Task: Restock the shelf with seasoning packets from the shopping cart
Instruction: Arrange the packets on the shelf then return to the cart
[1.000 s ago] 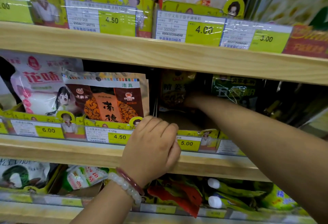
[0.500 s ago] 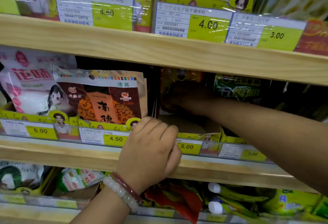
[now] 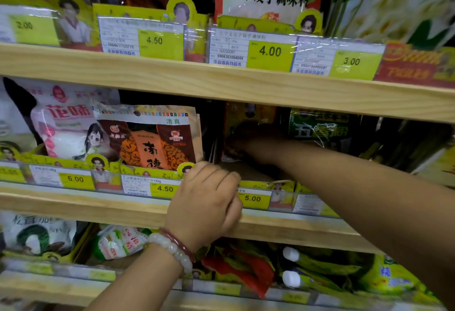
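On the middle wooden shelf (image 3: pixel 221 84), my right hand (image 3: pixel 246 144) reaches deep into a dark slot. It holds the lower part of an upright yellow-brown seasoning packet (image 3: pixel 248 116); shadow hides the fingers. My left hand (image 3: pixel 206 200), with bead bracelets on its wrist, curls its fingers over the front lip of the yellow display box (image 3: pixel 266 184) and the price rail below that slot. The shopping cart is out of view.
A brown-orange packet (image 3: pixel 152 143) and a white-pink bag (image 3: pixel 64 123) stand left of the slot, a green packet (image 3: pixel 317 128) to its right. Price tags line each shelf edge. The lower shelf holds red (image 3: pixel 241 268) and yellow-green bags.
My right hand has shifted slightly left and deeper into the slot with the packet. My left hand stays on the box lip. The view has tilted a little.
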